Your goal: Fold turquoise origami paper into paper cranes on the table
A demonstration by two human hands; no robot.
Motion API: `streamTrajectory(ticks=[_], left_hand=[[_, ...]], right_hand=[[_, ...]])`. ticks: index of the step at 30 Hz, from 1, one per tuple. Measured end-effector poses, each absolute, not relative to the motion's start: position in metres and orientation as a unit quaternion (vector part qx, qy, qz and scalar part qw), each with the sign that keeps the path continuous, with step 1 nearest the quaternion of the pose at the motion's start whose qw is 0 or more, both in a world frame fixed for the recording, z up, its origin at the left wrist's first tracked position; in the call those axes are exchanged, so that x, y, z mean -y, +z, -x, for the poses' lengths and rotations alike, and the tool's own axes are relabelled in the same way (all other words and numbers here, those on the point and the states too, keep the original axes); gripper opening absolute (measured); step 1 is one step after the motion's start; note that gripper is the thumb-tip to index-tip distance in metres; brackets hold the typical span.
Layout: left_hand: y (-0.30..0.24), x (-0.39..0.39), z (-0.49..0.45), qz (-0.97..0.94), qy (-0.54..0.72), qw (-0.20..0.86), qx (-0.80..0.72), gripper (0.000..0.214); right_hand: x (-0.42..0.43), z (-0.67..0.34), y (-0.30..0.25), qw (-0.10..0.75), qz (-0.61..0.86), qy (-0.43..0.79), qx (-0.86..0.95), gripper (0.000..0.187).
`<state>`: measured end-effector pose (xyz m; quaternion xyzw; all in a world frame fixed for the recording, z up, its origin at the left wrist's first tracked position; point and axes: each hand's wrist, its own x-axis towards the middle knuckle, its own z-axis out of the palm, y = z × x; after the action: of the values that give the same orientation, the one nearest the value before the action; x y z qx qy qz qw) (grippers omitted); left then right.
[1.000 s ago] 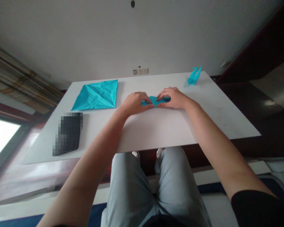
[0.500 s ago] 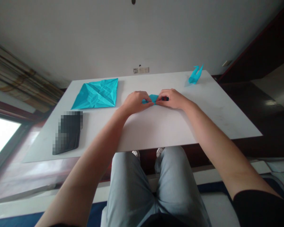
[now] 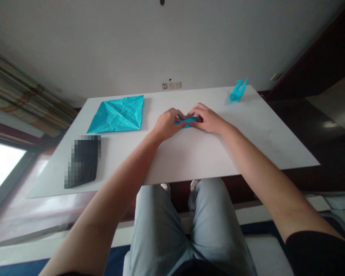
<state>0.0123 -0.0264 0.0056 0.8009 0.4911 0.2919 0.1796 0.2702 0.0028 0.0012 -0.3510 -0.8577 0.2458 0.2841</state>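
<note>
A small folded piece of blue paper [image 3: 189, 121] lies between my hands on the white table [image 3: 186, 157]. Its left part is gripped by my left hand [image 3: 170, 123], with the thumb on the near side and the fingers curled over the far side. My right hand [image 3: 206, 119] pinches the right part in the same manner, thumb low and fingers above. Both hands partly cover the paper, so its full folded shape is hidden.
A creased blue paper sheet [image 3: 119, 114] lies at the back left. In front of it is a dark, pixelated flat object [image 3: 86, 163]. A folded blue paper crane [image 3: 237, 92] stands at the back right. Behind the table is a wall with sockets [image 3: 171, 85].
My left hand has shifted slightly right, and my right fingers have risen over the paper's far edge. More of the folded paper's near side shows between my thumbs.
</note>
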Motion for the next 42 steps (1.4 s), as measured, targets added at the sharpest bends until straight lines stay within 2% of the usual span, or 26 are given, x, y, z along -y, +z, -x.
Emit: streamTrajectory(ticks=[18,24,29,33,42], left_hand=[[0.005,0.021,-0.014,-0.809,0.285,0.133,-0.497,0.026],[0.006,0.022,-0.016,-0.818,0.305,0.141,-0.468,0.039],[0.004,0.021,-0.014,-0.837,0.287,0.139,-0.444,0.033],[0.006,0.023,-0.011,-0.851,0.272,0.128,-0.430,0.025],[0.013,0.030,-0.016,-0.817,0.259,0.121,-0.501,0.017]], right_hand=[[-0.010,-0.273,0.002,0.268,0.336,0.236,0.871,0.028],[-0.009,-0.273,0.001,0.281,0.350,0.184,0.874,0.020],[-0.007,-0.272,0.002,0.299,0.349,0.176,0.870,0.031],[-0.010,-0.274,0.000,0.277,0.337,0.164,0.885,0.022],[-0.016,-0.276,-0.006,0.267,0.341,0.161,0.887,0.022]])
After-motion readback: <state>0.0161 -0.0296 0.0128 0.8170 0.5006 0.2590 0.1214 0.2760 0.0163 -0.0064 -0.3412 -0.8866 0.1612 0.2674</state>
